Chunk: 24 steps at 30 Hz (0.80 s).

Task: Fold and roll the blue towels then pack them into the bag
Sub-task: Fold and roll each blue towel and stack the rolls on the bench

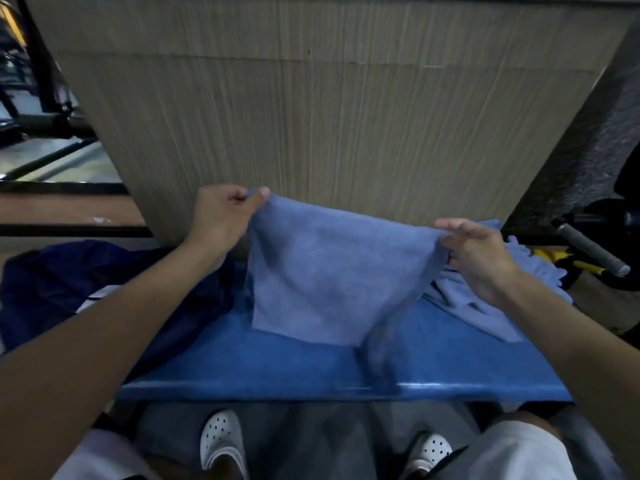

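- My left hand (221, 216) pinches one top corner of a blue towel (332, 268); my right hand (474, 254) pinches the other.
- My hands are well apart, so the towel hangs stretched between them above the blue table (277, 368), its lower edge touching the tabletop.
- More blue towels (485, 310) lie heaped at the table's right end, under my right hand.
- The dark blue bag (104, 278) sits at the table's left end.

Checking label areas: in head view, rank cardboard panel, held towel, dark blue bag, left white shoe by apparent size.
Cardboard panel;
held towel and dark blue bag, too alike to rank, bag partly hidden;
left white shoe smallest.
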Motion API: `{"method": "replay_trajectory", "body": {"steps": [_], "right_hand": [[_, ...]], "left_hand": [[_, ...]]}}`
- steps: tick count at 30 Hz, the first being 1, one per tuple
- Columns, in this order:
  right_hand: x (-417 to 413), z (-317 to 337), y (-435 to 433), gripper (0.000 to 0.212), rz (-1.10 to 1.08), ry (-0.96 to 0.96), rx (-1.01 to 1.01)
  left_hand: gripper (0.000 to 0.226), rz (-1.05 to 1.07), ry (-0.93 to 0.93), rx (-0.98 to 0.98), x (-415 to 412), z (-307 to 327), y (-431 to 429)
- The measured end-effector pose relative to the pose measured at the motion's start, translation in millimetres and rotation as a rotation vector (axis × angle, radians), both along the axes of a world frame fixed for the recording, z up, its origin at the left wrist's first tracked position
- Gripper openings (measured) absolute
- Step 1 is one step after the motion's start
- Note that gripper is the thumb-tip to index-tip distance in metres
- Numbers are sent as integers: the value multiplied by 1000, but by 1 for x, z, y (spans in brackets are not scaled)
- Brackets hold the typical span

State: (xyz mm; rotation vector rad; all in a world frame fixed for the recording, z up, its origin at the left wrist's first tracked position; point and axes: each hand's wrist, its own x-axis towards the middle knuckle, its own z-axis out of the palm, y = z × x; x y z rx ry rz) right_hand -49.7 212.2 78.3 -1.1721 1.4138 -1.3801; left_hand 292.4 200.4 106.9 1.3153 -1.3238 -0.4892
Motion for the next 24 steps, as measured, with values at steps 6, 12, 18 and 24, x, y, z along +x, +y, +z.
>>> {"method": "replay_trajectory", "body": {"steps": [6, 12, 18, 24], "right_hand": [[2, 36, 15, 27, 117, 81, -113], [4, 37, 17, 7, 40, 415, -192], [3, 37, 19, 4, 41, 394, -181], [-2, 40, 23, 3, 44, 415, -170]], "left_hand": [[43, -4, -13, -2, 9, 34, 17], [47, -25, -31, 98, 11, 31, 28], [15, -246, 262, 455, 14, 33, 36], [25, -284, 121, 420, 24, 35, 39]]}}
